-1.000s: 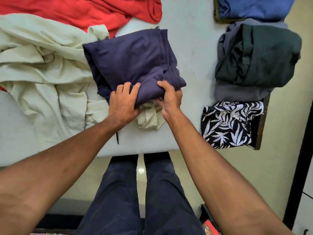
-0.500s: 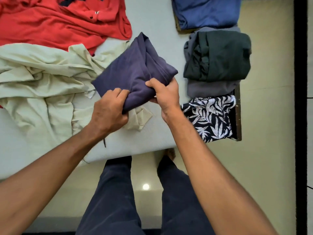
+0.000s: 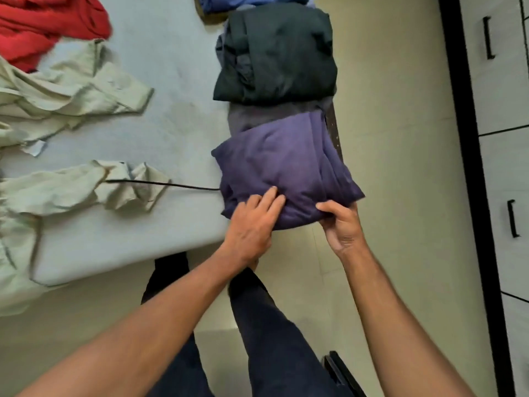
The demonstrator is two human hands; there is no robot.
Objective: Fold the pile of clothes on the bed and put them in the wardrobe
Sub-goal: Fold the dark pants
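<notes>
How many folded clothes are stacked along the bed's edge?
4: blue one at the top edge, dark one next, grey one beneath it, purple one nearest, held by the right hand. More may hide underneath.

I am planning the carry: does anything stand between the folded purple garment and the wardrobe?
Nothing lies on the floor between the purple garment and the wardrobe, but the wardrobe's fronts in view look shut.

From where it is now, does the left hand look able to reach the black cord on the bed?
Probably yes. The cord lies bare on the bed, its end close to the left hand; nothing covers it. The hand must only leave the purple bundle it presses.
</notes>
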